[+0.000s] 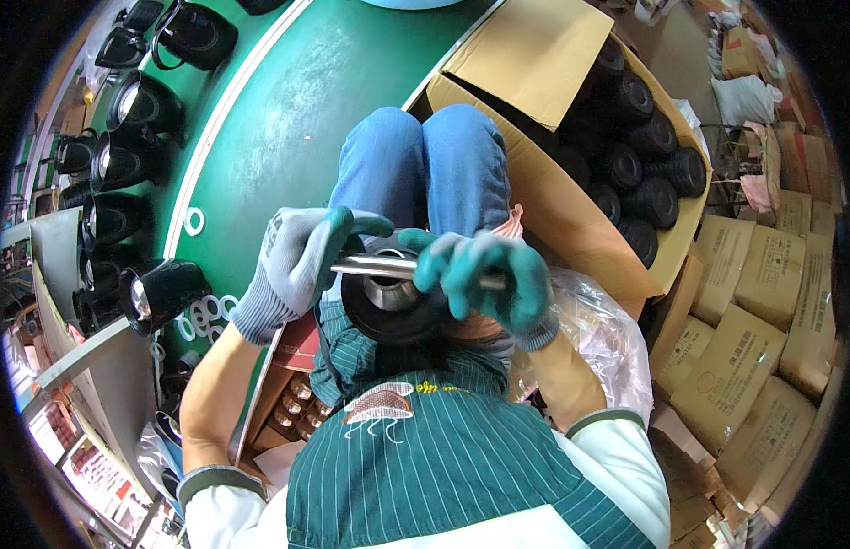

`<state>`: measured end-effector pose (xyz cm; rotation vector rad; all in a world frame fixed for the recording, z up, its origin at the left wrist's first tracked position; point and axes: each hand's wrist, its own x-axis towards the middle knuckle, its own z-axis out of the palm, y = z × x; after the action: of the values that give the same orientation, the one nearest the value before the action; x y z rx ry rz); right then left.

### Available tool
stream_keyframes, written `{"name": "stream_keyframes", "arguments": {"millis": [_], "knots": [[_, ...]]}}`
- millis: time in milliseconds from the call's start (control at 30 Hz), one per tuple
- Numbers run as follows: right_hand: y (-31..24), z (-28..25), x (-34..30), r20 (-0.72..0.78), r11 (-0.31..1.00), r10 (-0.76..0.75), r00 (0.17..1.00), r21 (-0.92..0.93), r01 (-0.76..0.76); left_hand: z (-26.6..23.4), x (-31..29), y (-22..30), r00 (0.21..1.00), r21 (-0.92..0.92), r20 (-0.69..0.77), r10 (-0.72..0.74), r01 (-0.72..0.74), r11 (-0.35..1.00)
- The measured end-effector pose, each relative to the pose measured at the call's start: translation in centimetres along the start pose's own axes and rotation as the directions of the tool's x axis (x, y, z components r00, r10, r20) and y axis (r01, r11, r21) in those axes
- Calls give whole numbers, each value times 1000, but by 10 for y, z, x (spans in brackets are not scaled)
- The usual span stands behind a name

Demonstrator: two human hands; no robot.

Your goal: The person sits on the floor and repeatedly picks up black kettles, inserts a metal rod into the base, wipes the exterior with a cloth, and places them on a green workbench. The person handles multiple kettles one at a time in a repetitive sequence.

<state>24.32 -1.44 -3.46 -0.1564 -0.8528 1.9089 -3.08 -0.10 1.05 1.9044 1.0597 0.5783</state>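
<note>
Metal bar (377, 265) spans left hand (303, 249), curled right hand (489, 277).

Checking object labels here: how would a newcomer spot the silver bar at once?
Start at the blue jeans. Just below the knees in the picture, a silver bar runs between the gloved left hand and right hand, across a black piece. Unlike that piece's round silver centre, the bar is slim and straight.
</note>
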Motion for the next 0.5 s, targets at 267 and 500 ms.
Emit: {"name": "stream_keyframes", "arguments": {"millis": [267, 500], "knots": [[-9, 75, -8, 442, 451, 185, 878, -831, 324, 70, 93, -26, 792, 47, -208, 573, -578, 815], [-30, 78, -6, 339, 220, 245, 908, -932, 289, 93, 180, 4, 816, -562, 515, 261, 91, 822]]}}
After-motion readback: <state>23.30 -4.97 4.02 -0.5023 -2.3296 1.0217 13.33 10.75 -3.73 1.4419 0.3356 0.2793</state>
